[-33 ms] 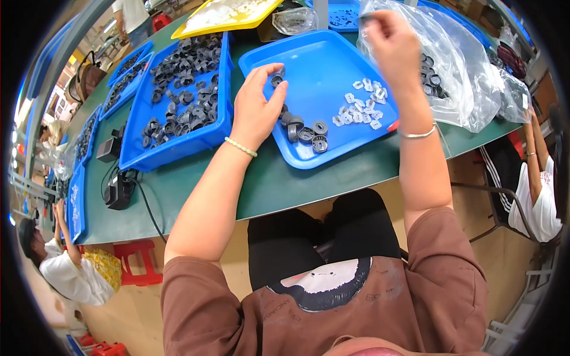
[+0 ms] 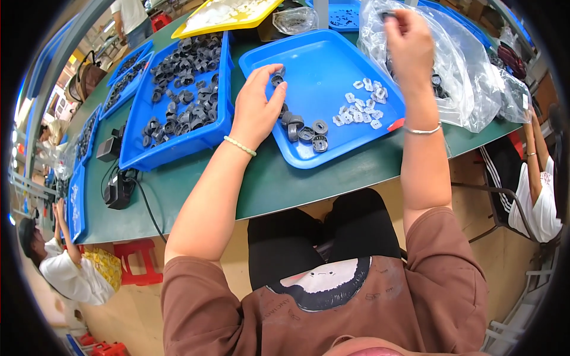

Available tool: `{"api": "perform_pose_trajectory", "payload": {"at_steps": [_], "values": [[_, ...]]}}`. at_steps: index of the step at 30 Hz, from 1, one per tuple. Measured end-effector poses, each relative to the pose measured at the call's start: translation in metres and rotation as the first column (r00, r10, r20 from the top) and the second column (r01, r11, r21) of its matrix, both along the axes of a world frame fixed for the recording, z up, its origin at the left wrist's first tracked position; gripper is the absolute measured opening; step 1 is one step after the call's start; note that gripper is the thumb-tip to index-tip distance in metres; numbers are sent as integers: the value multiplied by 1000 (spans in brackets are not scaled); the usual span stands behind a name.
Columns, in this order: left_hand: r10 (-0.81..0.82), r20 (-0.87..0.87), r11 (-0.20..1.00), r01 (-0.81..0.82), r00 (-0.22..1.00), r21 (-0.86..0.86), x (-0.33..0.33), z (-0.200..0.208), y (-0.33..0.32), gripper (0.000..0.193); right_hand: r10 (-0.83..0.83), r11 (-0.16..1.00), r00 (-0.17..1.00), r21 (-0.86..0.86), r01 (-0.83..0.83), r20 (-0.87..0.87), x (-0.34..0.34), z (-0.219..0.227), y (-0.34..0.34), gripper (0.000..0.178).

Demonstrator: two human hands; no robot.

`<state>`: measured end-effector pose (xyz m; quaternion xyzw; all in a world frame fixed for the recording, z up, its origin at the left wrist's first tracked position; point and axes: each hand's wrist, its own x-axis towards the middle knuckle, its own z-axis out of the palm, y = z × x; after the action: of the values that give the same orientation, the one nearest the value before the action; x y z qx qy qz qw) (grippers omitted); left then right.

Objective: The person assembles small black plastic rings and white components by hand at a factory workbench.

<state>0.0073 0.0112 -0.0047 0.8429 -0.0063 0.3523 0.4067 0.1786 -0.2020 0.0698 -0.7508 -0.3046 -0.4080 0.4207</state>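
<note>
My right hand is raised over a clear plastic bag, pinching a small dark part whose exact shape is too blurred to make out. At the left rim of the blue tray, my left hand curves with thumb and forefinger apart. A dark grey round cap shows in that gap, and I cannot tell if the fingers touch it. More dark caps lie in the tray beside my left thumb. Small whitish translucent pieces are scattered on its right side.
To the left stands a deep blue bin full of dark caps. A yellow tray with white pieces is at the back. Black power adapters with a cable sit on the green table. Other people work at both sides.
My right hand has moved slightly right and lower over the plastic bag, still pinching the small dark part. The left hand stays in place.
</note>
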Motion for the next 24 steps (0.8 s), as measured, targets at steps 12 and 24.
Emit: {"api": "perform_pose_trajectory", "payload": {"at_steps": [12, 24], "values": [[-3, -295, 969, 75, 955, 234, -10, 8, -3, 39, 288, 700, 845, -503, -506, -450, -17, -43, 30, 27], [26, -522, 896, 211, 853, 390, -7, 23, -16, 47, 99, 444, 823, -715, -540, -560, -10, -38, 14, 30]]}}
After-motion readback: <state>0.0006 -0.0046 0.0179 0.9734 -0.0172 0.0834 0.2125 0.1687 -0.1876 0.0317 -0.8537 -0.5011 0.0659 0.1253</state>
